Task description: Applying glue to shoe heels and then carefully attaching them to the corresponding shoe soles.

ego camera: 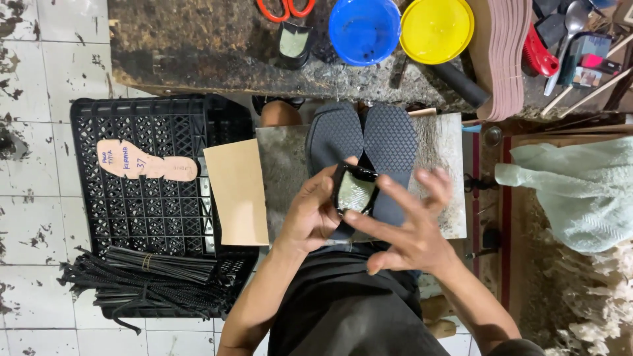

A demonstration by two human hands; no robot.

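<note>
My left hand [313,214] grips a small black shoe piece [356,190] with a shiny pale green inner face. My right hand [412,227] has its fingers spread, and its fingertips press on the lower edge of that piece. Both hands hover over two dark grey shoe soles [362,142] with a diamond tread. The soles lie side by side on a worn grey board [283,165] resting across my lap.
A tan card sheet [237,191] lies left of the board. A black crate [148,198] holds a pink insole pattern [142,160] and black straps [151,283]. The bench behind carries orange scissors [285,9], a blue bowl [364,29], a yellow lid [436,29], stacked insoles [508,59]. Pale green cloth [580,191] lies right.
</note>
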